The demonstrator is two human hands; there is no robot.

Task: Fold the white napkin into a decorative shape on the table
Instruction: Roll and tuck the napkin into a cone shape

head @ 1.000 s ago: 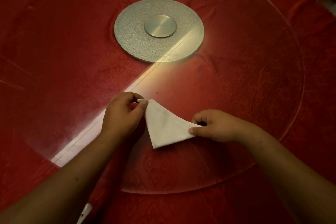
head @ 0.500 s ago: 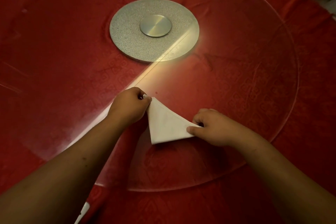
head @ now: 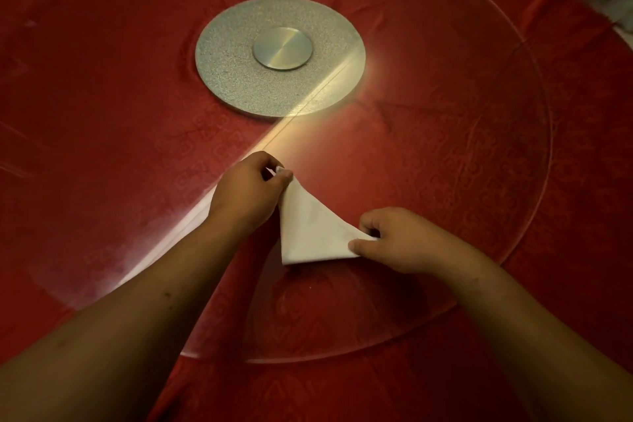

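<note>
A red-clothed table (head: 102,147) is carrying a glass turntable (head: 479,113). On it the white napkin (head: 313,233), folded triangular, is lying soft and light. Left hand (head: 248,193) is pinching the far corner, right hand (head: 407,240) the near one; corners likely give the surest grip.

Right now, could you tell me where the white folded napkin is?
In the head view, the white triangular cloth napkin sits lower centre on the clear glass turntable, pinched between left hand and right hand.

A restaurant dining room: round table with red patterned tablecloth (head: 565,319) under a glass turntable (head: 479,134) on a metal hub (head: 281,55)
</note>
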